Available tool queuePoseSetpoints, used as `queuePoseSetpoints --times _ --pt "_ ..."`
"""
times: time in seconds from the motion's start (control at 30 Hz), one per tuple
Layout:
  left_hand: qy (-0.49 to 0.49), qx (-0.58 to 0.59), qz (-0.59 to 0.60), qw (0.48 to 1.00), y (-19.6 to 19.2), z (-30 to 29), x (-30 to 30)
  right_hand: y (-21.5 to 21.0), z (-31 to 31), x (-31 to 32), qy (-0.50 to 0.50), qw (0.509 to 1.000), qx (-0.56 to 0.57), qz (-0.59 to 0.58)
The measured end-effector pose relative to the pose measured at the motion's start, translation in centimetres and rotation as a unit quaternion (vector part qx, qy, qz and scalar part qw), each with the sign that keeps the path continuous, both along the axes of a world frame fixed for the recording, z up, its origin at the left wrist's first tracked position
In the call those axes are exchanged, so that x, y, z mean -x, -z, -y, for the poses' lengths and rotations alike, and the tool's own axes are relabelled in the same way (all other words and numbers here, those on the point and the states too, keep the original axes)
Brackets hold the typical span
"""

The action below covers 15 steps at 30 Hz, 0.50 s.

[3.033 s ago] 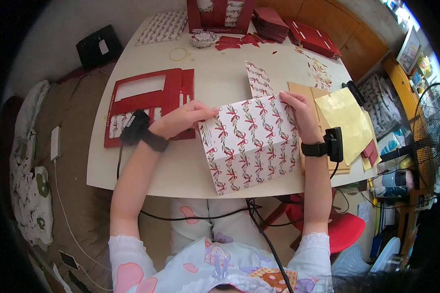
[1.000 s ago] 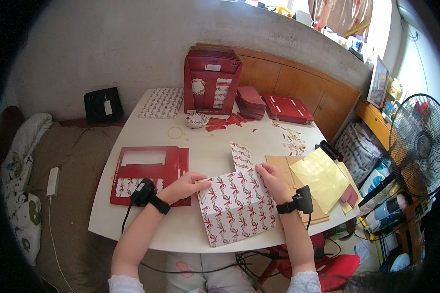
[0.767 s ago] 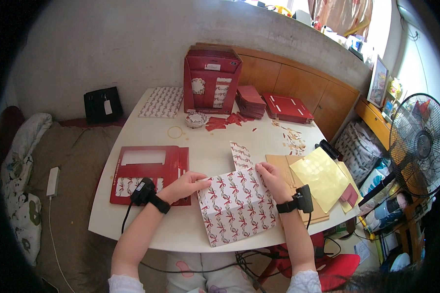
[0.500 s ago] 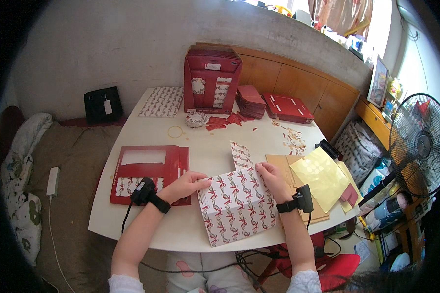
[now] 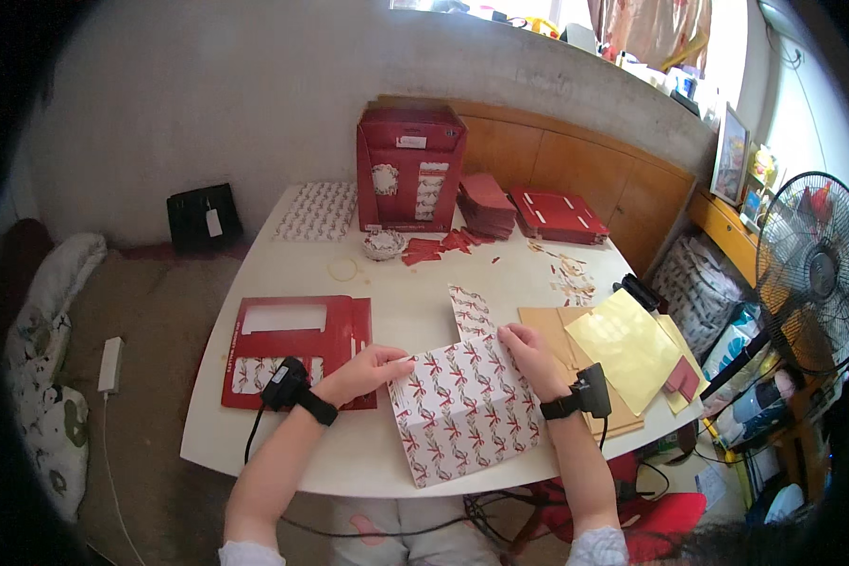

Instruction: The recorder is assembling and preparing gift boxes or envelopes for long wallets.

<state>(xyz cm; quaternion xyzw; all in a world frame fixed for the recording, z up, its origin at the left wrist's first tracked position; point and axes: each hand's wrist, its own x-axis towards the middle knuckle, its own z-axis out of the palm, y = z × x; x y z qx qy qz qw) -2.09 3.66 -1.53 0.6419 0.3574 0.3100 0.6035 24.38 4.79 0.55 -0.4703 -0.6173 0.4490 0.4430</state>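
Observation:
A white printed card sheet (image 5: 464, 415) with red bows and green sprigs hangs tilted over the table's near edge. My left hand (image 5: 366, 372) pinches its upper left corner between thumb and fingers. At the upper right corner my right hand (image 5: 530, 357) grips it the same way. Behind the sheet a narrow piece with the same print (image 5: 472, 311) sticks up; whether it is joined to the sheet I cannot tell. Left of my left hand lies a flat red cardboard piece (image 5: 349, 325) with a pale window and a patterned panel.
Yellow sheets (image 5: 624, 351) lie over brown card (image 5: 552, 325) at the right. A tall red box (image 5: 410, 137), a stack of red cards (image 5: 486, 206), flat red boxes (image 5: 561, 215) and paper scraps (image 5: 572, 274) occupy the far side. A black fan (image 5: 816, 274) stands at the right.
The whole view has shifted slightly, so the table sits a little lower and further right in it. Both hands keep hold of the printed sheet, with little change in its pose.

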Motion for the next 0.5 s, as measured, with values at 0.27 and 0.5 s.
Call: queuePoseSetpoints --times 0.27,0.5 --pt "0.012 0.015 0.0 1.0 0.12 -0.18 0.14 -0.27 0.4 0.5 0.015 1.0 -0.001 -0.026" --pt "0.007 0.014 -0.011 1.0 0.23 -0.37 0.14 -0.34 0.36 0.54 0.019 1.0 0.0 -0.025"
